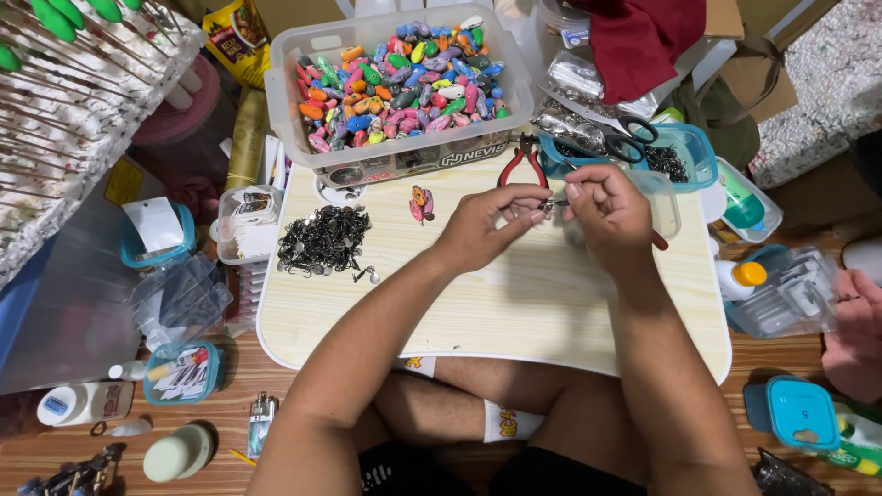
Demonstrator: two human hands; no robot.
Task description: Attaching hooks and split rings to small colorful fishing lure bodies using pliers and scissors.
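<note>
Above the pale wood-grain lap bench point(514, 303), the left hand point(482, 225) and right hand point(611, 211) pinch one small metal fitting point(552, 206) between narrowed fingertips. A slip could drop it toward the heap of black metal clips point(323, 241) left of them, where it would be hard to find.

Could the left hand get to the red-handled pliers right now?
Probably, but not freely: the left hand pinches a small metal piece together with the right hand. The pliers lie close above it on the lap table, with nothing between.
</note>
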